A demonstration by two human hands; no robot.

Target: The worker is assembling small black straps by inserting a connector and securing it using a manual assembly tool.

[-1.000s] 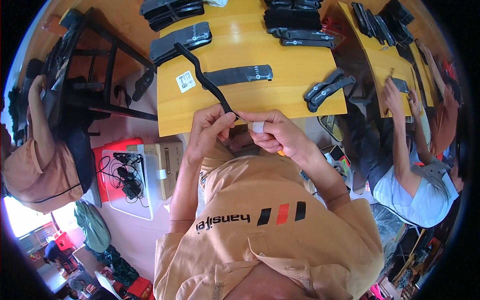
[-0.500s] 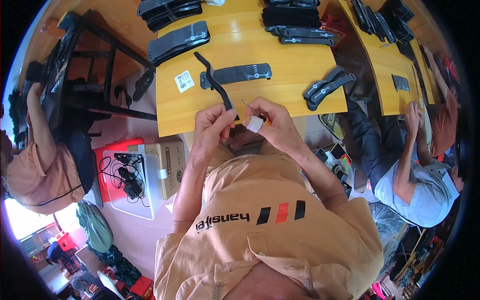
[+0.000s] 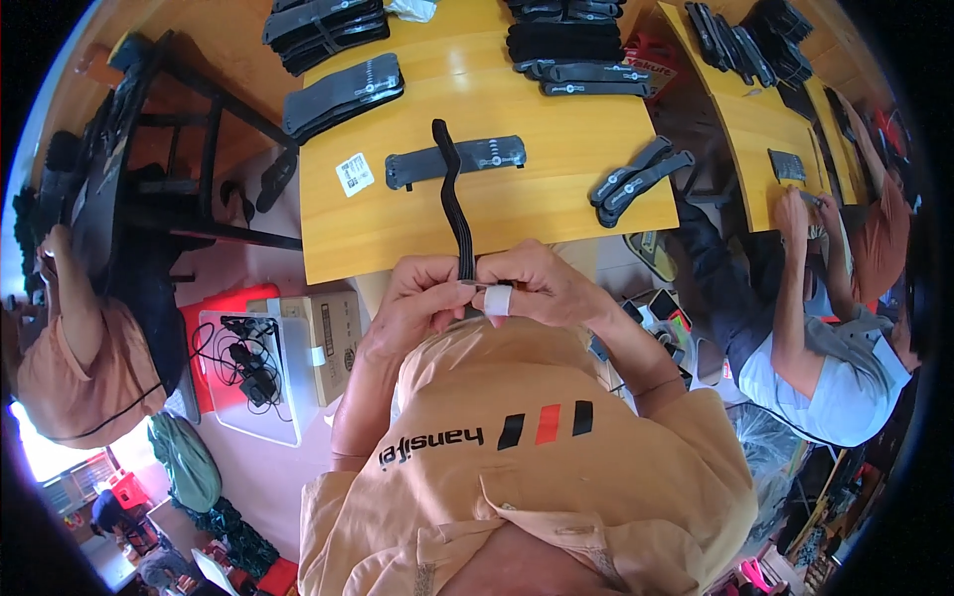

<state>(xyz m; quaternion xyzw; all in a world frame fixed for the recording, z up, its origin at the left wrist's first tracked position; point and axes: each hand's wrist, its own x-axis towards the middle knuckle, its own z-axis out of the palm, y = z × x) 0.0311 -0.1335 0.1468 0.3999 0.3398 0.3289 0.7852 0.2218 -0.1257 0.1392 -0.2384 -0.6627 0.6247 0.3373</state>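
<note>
A black ribbed elastic strap (image 3: 458,223) runs from my fingers out over the table edge, its far end lying across a flat dark-grey band (image 3: 500,152) with white print. My left hand (image 3: 422,303) pinches the near end of this strap between thumb and fingers. My right hand (image 3: 542,285), with white tape (image 3: 498,300) wrapped round its thumb, meets the left at that end. It is closed on a thin metal piece, mostly hidden by the fingers; its kind cannot be made out. Both hands are close to my body, just off the table's front edge.
On the yellow table (image 3: 397,233) lie a white label (image 3: 354,174), a loose pair of dark bands (image 3: 641,181) and stacks of similar bands (image 3: 343,94) farther back. A clear bin of black cables (image 3: 253,372) and a carton (image 3: 333,333) stand at left. Co-workers sit on both sides.
Both hands have come together and moved nearer my body. The strap has been drawn along with them, and its far end has swung right. The thin metal piece now meets the strap's near end.
</note>
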